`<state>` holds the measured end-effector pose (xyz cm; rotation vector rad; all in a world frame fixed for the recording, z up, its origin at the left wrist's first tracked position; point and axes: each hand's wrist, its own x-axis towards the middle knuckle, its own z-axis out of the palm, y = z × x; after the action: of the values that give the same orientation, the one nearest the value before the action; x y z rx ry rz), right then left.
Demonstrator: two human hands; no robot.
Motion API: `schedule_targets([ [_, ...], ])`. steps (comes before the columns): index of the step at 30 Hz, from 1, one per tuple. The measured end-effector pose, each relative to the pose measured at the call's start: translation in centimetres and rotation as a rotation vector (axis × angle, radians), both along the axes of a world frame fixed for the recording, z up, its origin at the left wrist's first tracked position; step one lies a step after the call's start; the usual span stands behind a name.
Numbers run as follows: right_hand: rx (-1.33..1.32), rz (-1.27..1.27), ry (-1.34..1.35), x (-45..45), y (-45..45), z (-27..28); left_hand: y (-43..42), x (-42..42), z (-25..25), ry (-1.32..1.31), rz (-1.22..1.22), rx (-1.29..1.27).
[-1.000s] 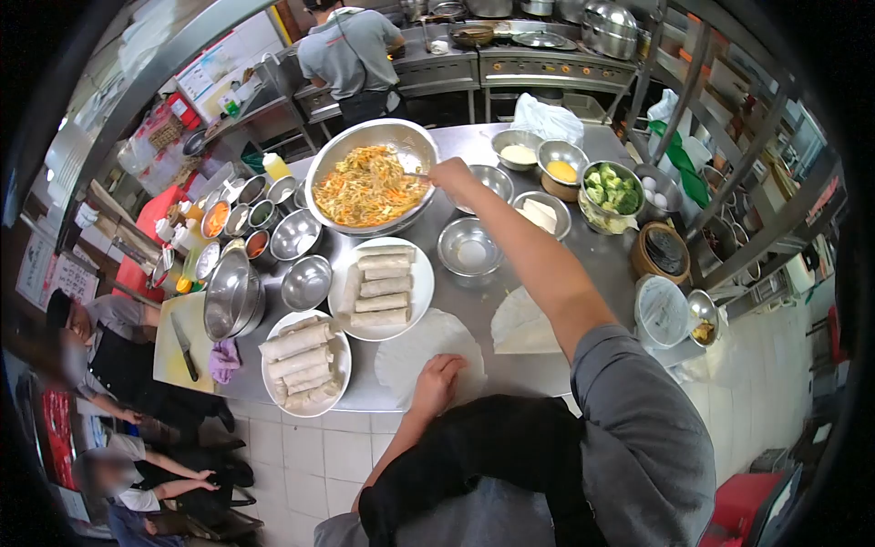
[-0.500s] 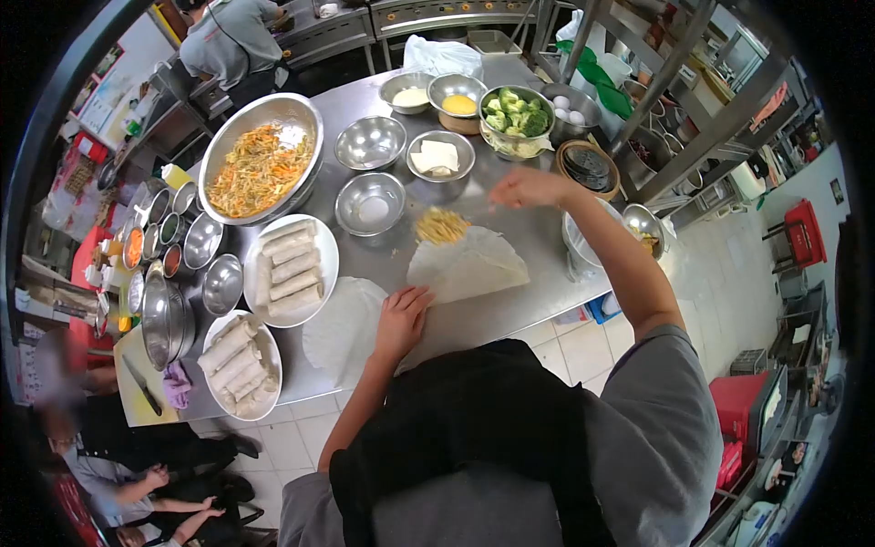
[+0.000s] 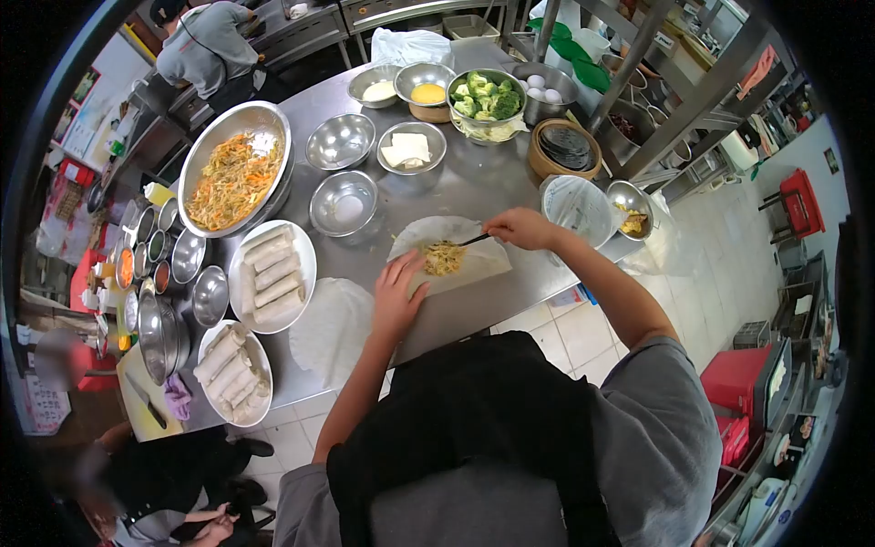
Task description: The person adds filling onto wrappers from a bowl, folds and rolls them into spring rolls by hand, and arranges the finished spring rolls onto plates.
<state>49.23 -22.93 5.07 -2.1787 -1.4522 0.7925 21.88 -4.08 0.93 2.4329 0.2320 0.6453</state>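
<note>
Off-white and translucent, the thin flat wrapper [image 3: 485, 263] on the steel counter [image 3: 497, 187] is best steadied lightly by the left hand [image 3: 396, 292], fingers slightly spread, while the right hand [image 3: 526, 228], fingers pinching the slim dark utensil [image 3: 475, 240], evens the shredded yellow filling [image 3: 444, 259].

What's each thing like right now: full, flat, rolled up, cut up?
Wrapper, spread open
Filling, heaped on it
Left hand, open, at its edge
Right hand, closed on a utensil
Other wrapper, lying flat
Rolls, rolled up
Mixing bowl, partly full
Broccoli, cut up
Knife, lying flat
</note>
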Motion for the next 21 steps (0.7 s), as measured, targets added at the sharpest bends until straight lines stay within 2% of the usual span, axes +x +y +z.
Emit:
schedule_targets([
  [3, 0.12, -0.042, -0.048, -0.9, -1.1, -1.1, -0.4, 1.8, 0.2, 0.016, -0.051, 0.035],
  [11, 0.207, -0.175, -0.108, -3.6, -3.6, -1.3, 0.3, 2.3, -2.8, 0.037, -0.034, 0.103],
  [21, 0.282, -0.328, -0.082, -5.7, -5.6, -0.6, -1.1, 3.6, -1.6, 0.113, 0.041, 0.163],
])
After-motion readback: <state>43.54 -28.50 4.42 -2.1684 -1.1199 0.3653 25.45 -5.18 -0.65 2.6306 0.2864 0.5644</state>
